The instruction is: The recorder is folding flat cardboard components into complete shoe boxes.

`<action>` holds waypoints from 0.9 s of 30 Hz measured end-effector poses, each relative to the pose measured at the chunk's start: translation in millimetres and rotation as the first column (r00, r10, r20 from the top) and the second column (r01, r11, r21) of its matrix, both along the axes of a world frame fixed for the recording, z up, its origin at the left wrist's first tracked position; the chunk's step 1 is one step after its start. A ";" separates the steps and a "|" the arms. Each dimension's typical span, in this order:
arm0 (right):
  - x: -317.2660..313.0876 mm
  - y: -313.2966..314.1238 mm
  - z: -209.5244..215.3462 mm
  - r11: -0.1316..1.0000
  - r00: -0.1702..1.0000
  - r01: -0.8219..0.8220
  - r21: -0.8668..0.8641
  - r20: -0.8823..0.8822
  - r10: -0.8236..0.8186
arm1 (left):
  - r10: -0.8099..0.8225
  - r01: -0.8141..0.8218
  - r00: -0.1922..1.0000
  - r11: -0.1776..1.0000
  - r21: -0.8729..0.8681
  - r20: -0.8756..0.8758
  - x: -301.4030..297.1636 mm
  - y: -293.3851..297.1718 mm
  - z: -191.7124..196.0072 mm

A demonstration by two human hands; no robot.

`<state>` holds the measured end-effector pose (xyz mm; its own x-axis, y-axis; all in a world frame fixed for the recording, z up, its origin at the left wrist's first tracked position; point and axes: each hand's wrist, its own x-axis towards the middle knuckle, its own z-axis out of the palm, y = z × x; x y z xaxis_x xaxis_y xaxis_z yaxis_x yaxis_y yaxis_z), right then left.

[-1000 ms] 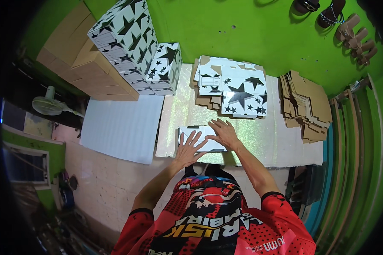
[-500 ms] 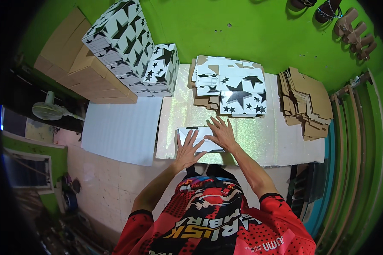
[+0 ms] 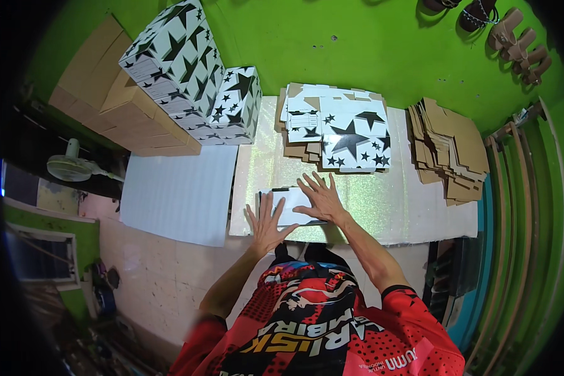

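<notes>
Near the table's (image 3: 413,216) front edge, the left hand (image 3: 267,230) and right hand (image 3: 324,205) are resting on the white box (image 3: 289,214), slightly apart, fingers spread, neither clamping. Uneven pressing could be denting the panel; a pull toward the body could be tipping the box off the edge. Star-print stack (image 3: 351,149) is sitting just beyond; a forward shove could be toppling its loose sheets. Brown stack (image 3: 451,141) is lying right, star boxes (image 3: 185,72) are standing left.
</notes>
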<state>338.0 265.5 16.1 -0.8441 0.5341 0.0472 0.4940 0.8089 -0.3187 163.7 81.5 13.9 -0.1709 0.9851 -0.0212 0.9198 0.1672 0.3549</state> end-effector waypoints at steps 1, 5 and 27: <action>2.9 -0.7 5.4 1.000 1.000 -0.007 -0.001 0.000 0.007 | 0.047 -0.048 0.998 0.999 0.023 0.033 -3.4 -3.7 0.6; 16.1 -5.1 17.2 0.998 0.999 -0.040 0.040 -0.026 0.041 | 0.090 -0.093 0.994 0.995 0.044 0.065 -19.2 -12.8 6.0; -18.4 -19.2 13.8 0.999 0.998 -0.011 0.039 -0.054 0.013 | -0.054 0.029 0.986 0.987 0.157 0.158 -17.5 18.4 -3.5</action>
